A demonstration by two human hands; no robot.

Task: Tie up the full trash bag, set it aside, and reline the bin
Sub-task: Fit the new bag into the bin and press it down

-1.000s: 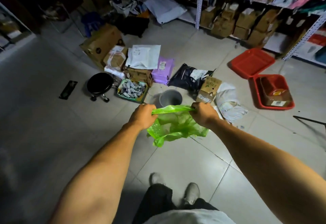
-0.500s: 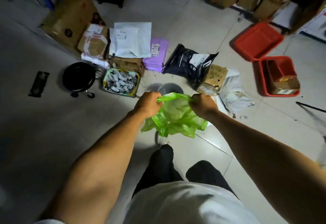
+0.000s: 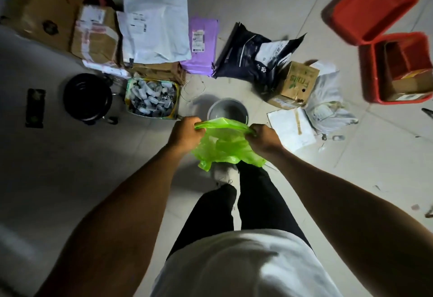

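Head view: relining step, fresh liner not yet in bin.
Left hand and right hand fingers pinch green bag mouth, stretched between; empty grey bin at 12 o'clock on floor, unlined.

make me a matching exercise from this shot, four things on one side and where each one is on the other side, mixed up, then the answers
Things
1. thin green plastic bag
2. round grey bin
3. round black stool
4. purple plastic mailer

Places
A. on the floor at the left, beside the tray of small packets
B. stretched between the left hand and the right hand
C. lying between the white mailer and the dark mailer bag
D. standing on the floor just beyond the hands

Pairs: 1-B, 2-D, 3-A, 4-C
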